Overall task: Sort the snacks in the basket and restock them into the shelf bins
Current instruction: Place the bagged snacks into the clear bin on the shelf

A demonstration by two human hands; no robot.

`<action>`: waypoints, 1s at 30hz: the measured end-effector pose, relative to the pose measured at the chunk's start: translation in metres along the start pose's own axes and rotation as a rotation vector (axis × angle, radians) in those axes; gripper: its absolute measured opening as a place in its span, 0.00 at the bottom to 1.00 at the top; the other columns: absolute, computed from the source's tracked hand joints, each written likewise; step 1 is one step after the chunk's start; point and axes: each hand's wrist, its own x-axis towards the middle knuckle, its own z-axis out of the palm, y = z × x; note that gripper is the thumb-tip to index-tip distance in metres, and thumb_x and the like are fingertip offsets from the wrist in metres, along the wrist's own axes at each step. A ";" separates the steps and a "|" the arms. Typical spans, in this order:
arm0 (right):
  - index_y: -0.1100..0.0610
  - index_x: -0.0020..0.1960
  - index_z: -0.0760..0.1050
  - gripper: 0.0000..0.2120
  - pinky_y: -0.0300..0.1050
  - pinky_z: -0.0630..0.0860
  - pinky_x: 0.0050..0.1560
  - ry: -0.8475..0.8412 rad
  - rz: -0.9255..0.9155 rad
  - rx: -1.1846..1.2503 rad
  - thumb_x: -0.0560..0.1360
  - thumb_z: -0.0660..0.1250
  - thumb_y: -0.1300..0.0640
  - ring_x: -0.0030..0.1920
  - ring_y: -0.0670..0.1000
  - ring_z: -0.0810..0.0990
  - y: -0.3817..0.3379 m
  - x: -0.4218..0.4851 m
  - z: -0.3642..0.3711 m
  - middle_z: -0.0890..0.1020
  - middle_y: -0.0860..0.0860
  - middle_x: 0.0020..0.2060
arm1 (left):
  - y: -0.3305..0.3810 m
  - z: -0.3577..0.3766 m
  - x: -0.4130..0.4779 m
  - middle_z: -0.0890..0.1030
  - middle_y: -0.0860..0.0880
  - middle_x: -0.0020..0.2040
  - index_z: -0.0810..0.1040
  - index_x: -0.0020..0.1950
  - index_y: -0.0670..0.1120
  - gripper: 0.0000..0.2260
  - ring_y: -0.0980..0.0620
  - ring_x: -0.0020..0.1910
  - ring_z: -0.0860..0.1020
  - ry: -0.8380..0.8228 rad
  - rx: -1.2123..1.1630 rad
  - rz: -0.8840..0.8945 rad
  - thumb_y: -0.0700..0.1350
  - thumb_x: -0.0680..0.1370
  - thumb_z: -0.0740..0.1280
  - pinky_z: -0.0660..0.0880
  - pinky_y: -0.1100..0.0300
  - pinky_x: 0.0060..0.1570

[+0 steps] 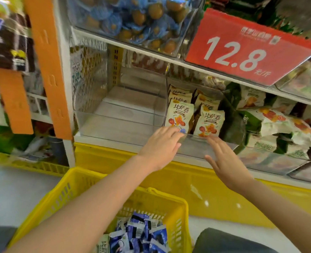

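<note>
A yellow basket [63, 194] stands on the floor at the bottom, holding several blue-and-white snack packets [141, 232]. On the lower shelf a clear bin [215, 145] holds several cream snack packs [180, 115] with orange print, standing upright in rows. My left hand [160, 143] reaches to the bin's front rim, fingers straight and touching it below the left front pack. My right hand [222, 159] hovers flat in front of the same bin, fingers spread, holding nothing. To the left sits another clear bin [114, 123] with nothing visible inside.
A red price sign [246, 46] reading 12.8 hangs on the shelf above. An upper bin [132, 21] is full of blue-wrapped brown snacks. Green and white packs [278, 125] fill the bin to the right. An orange upright [48, 70] stands left; the shelf base [169, 172] is yellow.
</note>
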 end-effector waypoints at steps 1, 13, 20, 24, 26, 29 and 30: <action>0.55 0.75 0.55 0.30 0.39 0.48 0.72 0.004 0.016 0.005 0.78 0.49 0.42 0.75 0.49 0.53 -0.004 -0.007 -0.002 0.58 0.51 0.75 | 0.000 -0.005 -0.011 0.69 0.51 0.69 0.66 0.70 0.49 0.16 0.54 0.69 0.63 0.026 -0.058 -0.020 0.47 0.82 0.54 0.53 0.60 0.68; 0.55 0.55 0.75 0.21 0.36 0.69 0.46 0.008 -0.273 0.308 0.81 0.49 0.44 0.48 0.48 0.77 -0.137 -0.039 0.057 0.77 0.48 0.47 | -0.102 -0.030 -0.217 0.78 0.46 0.48 0.78 0.52 0.42 0.07 0.47 0.48 0.74 0.237 -0.040 -0.571 0.36 0.78 0.62 0.69 0.52 0.47; 0.54 0.72 0.58 0.21 0.39 0.65 0.58 -0.501 -0.165 0.401 0.82 0.54 0.51 0.64 0.51 0.68 -0.229 -0.054 0.183 0.66 0.52 0.67 | -0.157 -0.001 -0.316 0.76 0.39 0.57 0.71 0.63 0.40 0.13 0.39 0.56 0.75 0.009 -0.123 -0.993 0.39 0.79 0.60 0.70 0.47 0.55; 0.57 0.74 0.55 0.25 0.45 0.64 0.67 -0.809 -0.045 0.520 0.80 0.58 0.54 0.68 0.54 0.66 -0.266 -0.061 0.235 0.61 0.54 0.71 | -0.166 0.015 -0.337 0.80 0.42 0.53 0.69 0.65 0.47 0.14 0.41 0.51 0.78 -0.002 -0.230 -1.086 0.47 0.81 0.55 0.73 0.51 0.48; 0.60 0.73 0.57 0.25 0.43 0.64 0.67 -0.850 0.074 0.601 0.79 0.61 0.56 0.69 0.54 0.66 -0.282 -0.061 0.252 0.62 0.56 0.71 | -0.167 0.019 -0.341 0.80 0.46 0.49 0.70 0.64 0.48 0.14 0.43 0.49 0.78 0.045 -0.245 -1.099 0.49 0.81 0.55 0.71 0.54 0.45; 0.60 0.73 0.58 0.26 0.42 0.60 0.69 -0.829 0.136 0.575 0.79 0.62 0.53 0.71 0.53 0.62 -0.295 -0.056 0.273 0.62 0.56 0.71 | -0.168 0.022 -0.341 0.78 0.51 0.42 0.70 0.60 0.50 0.13 0.46 0.44 0.78 0.053 -0.254 -1.107 0.51 0.81 0.53 0.67 0.57 0.39; 0.60 0.73 0.57 0.27 0.42 0.59 0.69 -0.829 0.136 0.558 0.78 0.63 0.53 0.71 0.53 0.62 -0.296 -0.054 0.278 0.61 0.56 0.71 | -0.168 0.023 -0.340 0.77 0.52 0.41 0.70 0.59 0.51 0.12 0.47 0.42 0.77 0.052 -0.252 -1.108 0.53 0.81 0.52 0.67 0.57 0.38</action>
